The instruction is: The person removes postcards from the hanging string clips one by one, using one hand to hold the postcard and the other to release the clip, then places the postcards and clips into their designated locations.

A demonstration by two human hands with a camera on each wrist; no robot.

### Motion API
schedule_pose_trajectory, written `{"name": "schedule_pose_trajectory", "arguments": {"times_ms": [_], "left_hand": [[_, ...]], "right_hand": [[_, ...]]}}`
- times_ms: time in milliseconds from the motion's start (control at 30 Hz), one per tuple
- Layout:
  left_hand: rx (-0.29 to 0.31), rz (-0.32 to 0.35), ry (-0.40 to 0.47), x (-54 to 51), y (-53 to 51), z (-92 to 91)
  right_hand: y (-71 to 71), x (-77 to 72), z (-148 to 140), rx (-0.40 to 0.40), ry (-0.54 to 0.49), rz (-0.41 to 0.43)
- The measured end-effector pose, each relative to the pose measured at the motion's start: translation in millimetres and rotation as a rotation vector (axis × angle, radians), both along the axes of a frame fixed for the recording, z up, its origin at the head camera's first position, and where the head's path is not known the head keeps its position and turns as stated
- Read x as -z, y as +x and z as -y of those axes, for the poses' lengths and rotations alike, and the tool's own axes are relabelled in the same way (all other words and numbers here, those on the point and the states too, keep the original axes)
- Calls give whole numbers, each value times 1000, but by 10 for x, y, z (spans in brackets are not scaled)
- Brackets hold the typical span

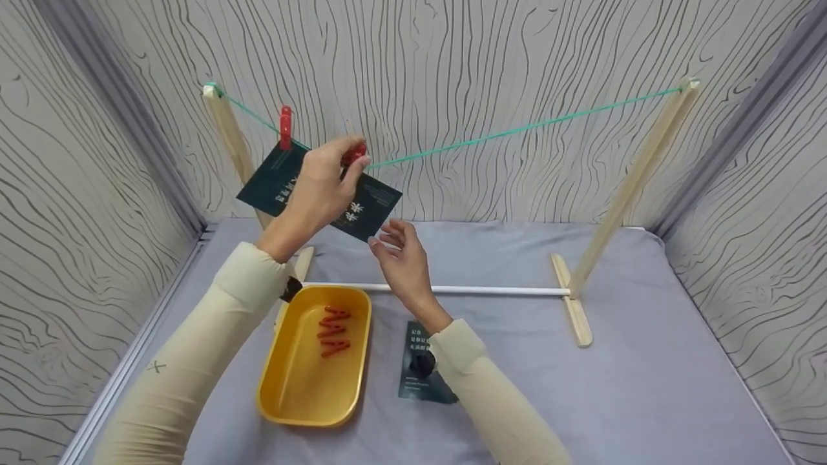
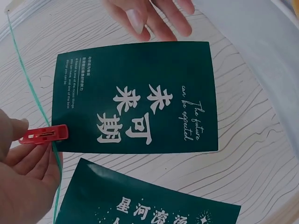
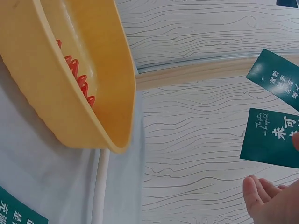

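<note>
With its thumb and fingers, my left hand (image 1: pixel 321 183) pinches a red clothespin (image 2: pixel 44 135) at the green string. That clothespin sits over the string and one corner of a dark green card (image 2: pixel 135 98) with white lettering. Just off the card's lower edge is my right hand (image 1: pixel 406 261), fingers loosely bent and holding nothing; a small gap shows in the left wrist view. To the left, a second green card (image 1: pixel 268 181) hangs from another red clothespin (image 1: pixel 285 128), partly covered by my left hand in the head view.
The green string (image 1: pixel 517 131) runs between two wooden posts (image 1: pixel 636 187), joined low by a white rod (image 1: pixel 497 290). A yellow tray (image 1: pixel 310 403) holds several red clothespins (image 1: pixel 334 330). Beneath my right forearm lies a green card (image 1: pixel 417 381) on the grey cloth (image 1: pixel 646 400).
</note>
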State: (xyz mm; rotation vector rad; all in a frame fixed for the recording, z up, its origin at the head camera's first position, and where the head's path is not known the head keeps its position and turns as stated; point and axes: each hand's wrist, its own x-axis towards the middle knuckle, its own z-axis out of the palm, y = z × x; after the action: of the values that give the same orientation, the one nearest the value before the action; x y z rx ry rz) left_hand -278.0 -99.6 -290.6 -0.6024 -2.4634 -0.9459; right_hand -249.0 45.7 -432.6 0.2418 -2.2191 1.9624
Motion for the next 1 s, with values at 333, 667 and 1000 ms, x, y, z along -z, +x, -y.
{"name": "schedule_pose_trajectory", "arguments": {"times_ms": [333,667,1000], "left_hand": [[35,12,64,21,77,-13],[22,51,126,21,123,-2],[4,94,73,-59,175,-1]], "right_hand": [[6,30,39,27,-95,-86],[31,31,38,58,-87,-111],[37,49,2,79,-77,-59]]}}
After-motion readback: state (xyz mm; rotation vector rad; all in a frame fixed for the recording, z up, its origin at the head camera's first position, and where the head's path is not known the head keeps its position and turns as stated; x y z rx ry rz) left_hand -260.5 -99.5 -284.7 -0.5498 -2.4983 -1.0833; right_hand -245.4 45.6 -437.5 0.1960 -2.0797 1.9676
